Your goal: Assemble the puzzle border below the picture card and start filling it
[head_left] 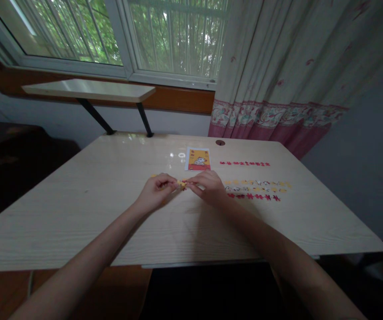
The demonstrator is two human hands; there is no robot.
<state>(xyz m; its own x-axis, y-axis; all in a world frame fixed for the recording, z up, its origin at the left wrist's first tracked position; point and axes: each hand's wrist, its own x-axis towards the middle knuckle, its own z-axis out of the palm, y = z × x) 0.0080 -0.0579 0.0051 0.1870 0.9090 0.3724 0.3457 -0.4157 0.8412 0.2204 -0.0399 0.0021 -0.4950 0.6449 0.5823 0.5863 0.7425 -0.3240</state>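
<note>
Pinching at a small cluster of yellow jigsaw pieces (pixel 181 183), your 2 hands are nearly together, fingertips meeting it from opposite ends. Your left hand (pixel 151 194) has its thumb and index finger closed on the left end; your right hand (pixel 208 186) has the right end in the same kind of grip. The cluster is on the near side of the picture card (pixel 198 159), a little left of its middle, so it lies straight between your hands, with neither clearly nearer to it; your right hand is the nearer of the 2 to the card, just below its near edge. The cluster's long axis seems to run left to right, across the card's upright long sides, but your fingers cover too much to tell which way any tab points. Whether it touches the tabletop (pixel 78 222) can't be told. More yellow bits show beside your left hand, to the near left of the card. Right of the card there is 1 row of red jigsaw pieces (pixel 244 164); nearer you, past your right hand, lie 2 mostly yellow rows (pixel 261 182) and another red row (pixel 254 196).
</note>
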